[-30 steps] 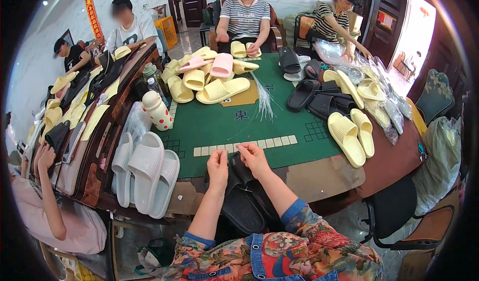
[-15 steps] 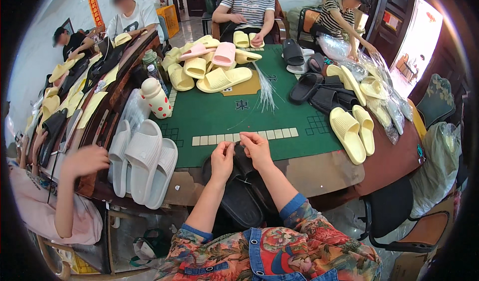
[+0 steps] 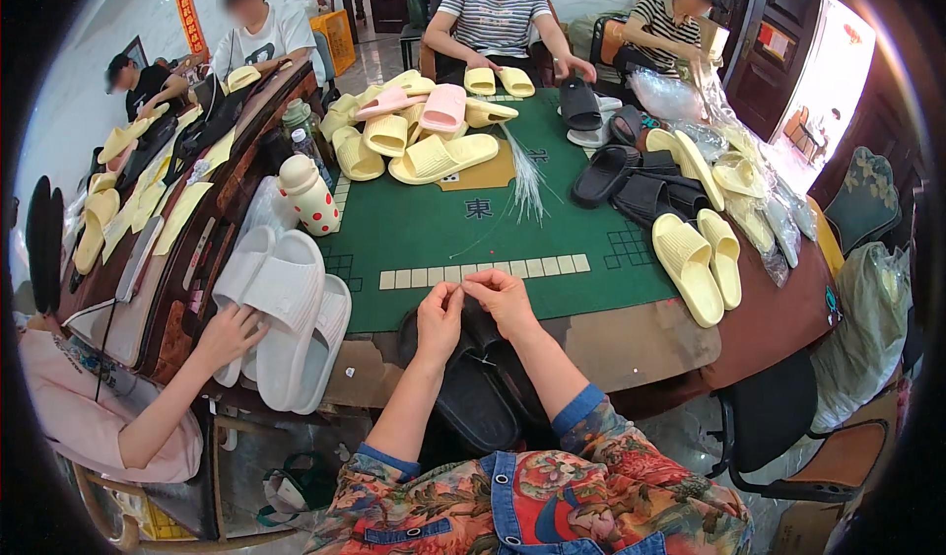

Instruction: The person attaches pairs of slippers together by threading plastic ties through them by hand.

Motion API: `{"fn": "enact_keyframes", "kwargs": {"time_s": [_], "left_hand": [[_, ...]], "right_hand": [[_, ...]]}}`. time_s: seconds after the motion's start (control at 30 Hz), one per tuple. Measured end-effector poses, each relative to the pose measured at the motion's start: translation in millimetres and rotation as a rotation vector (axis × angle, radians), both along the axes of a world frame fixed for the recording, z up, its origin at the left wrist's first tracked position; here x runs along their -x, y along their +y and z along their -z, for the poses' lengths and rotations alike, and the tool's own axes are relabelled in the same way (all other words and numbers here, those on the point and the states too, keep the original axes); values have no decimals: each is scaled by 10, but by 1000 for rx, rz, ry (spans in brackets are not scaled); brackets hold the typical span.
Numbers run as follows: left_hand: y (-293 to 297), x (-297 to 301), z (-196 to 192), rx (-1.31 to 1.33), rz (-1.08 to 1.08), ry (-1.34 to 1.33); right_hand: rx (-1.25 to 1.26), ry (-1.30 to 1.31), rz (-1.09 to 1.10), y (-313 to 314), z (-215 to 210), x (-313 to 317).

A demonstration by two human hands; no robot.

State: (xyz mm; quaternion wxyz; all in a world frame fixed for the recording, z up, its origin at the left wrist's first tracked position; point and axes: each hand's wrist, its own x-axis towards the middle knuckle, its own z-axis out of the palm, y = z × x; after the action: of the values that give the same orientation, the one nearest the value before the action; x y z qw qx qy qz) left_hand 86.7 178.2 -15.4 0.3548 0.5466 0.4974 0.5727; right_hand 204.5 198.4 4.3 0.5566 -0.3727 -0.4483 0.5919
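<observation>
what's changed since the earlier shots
The pink-sleeved co-worker's hand moved right onto the grey slippers. The opposite co-worker's hand let go of a yellow slipper, reaching right to a black slipper. The wearer's left hand and right hand drew closer; the black pair below and dotted bottle stayed.

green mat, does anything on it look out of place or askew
Mildly: the white strands splay loosely across the green mat, one trailing off alone, so they look untidy. Beside them, yellow slippers and pink slippers lie heaped at odd angles. No spill shows.
</observation>
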Motion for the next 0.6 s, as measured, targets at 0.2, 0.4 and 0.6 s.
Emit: {"fn": "enact_keyframes", "kwargs": {"time_s": [0.2,0.4,0.6], "left_hand": [[-17,-21,-38,-23,-26,21],[-43,-32,-84,-30,-48,43],[-60,-13,-59,-53,-30,59]], "right_hand": [[87,-24,17,-11,-39,-21],[94,20,5,22,2,-78],[73,51,-46,7,12,-71]]}}
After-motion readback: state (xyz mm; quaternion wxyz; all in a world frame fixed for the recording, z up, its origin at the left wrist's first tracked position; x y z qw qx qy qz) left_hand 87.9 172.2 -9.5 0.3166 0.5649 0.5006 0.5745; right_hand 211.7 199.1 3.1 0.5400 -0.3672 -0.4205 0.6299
